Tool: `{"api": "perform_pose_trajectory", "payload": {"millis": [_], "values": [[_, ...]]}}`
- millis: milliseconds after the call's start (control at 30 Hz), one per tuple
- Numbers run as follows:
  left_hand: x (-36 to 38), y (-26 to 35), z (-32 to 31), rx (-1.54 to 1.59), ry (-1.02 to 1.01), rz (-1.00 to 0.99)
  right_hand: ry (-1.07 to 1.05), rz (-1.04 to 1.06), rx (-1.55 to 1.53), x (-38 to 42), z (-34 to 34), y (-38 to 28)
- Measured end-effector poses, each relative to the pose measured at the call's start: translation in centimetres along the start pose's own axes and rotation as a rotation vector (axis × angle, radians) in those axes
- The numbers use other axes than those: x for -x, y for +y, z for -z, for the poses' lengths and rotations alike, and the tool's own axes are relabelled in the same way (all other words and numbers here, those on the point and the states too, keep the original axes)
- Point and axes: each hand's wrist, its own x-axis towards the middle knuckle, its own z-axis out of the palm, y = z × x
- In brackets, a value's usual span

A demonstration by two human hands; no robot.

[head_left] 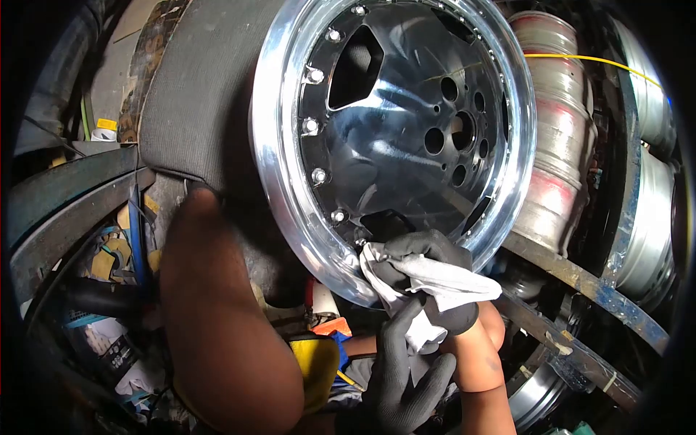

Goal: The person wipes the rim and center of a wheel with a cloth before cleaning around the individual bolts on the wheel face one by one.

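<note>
A chrome-lipped wheel rim (395, 123) with a glossy black face stands tilted in front of me. My right hand (438, 250), in a black knit glove, is closed on a white cloth (453, 283) at the rim's lower edge. Just below, my left hand (406, 370), gloved alike, has its fingers at the cloth's hanging end. The thumb is apart from the index finger, and the cloth partly hides the fingertips. Bolts line the inner edge of the polished lip, and the black face carries reflections.
A dark ribbed-fabric cushion (196, 94) lies behind the rim on the left. Several dull silver rims (547, 130) sit on a worn blue metal rack (616, 239) at right. A bare bent limb (225, 312) fills the lower left, near cluttered boxes (101, 341).
</note>
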Motion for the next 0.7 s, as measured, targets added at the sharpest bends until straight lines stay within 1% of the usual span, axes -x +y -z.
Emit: {"api": "perform_pose_trajectory", "payload": {"millis": [33,133,233,333,433,533,567,667,700], "values": [[0.1,0.0,-0.1,-0.002,0.004,-0.001,-0.026,-0.006,-0.001,-0.1,0.1,0.0],[0.1,-0.1,-0.2,-0.003,0.006,0.000,-0.124,0.033,0.137,-0.5,0.3,-0.1],[0.1,-0.1,-0.2,-0.004,0.008,-0.001,0.079,0.271,0.170,-0.5,-0.4,0.2],[0.1,0.0,-0.3,-0.005,0.009,0.004,0.043,0.411,0.365,-0.7,0.1,0.7],[-0.1,-0.1,-0.2,-0.007,0.016,0.009,-0.119,0.398,0.479,-1.0,0.7,0.1],[-0.2,-0.1,-0.1,-0.012,0.020,0.009,0.024,0.566,0.371,-0.9,0.3,0.2],[-0.2,-0.1,-0.2,-0.014,0.020,0.010,0.016,0.651,0.364,-1.0,0.5,0.9],[-0.4,0.0,-0.1,-0.024,0.027,0.012,-0.012,0.629,0.247,-1.2,0.8,1.6],[-0.4,0.0,-0.1,-0.027,0.032,0.010,-0.004,0.577,0.353,-1.1,0.6,1.1]]}}
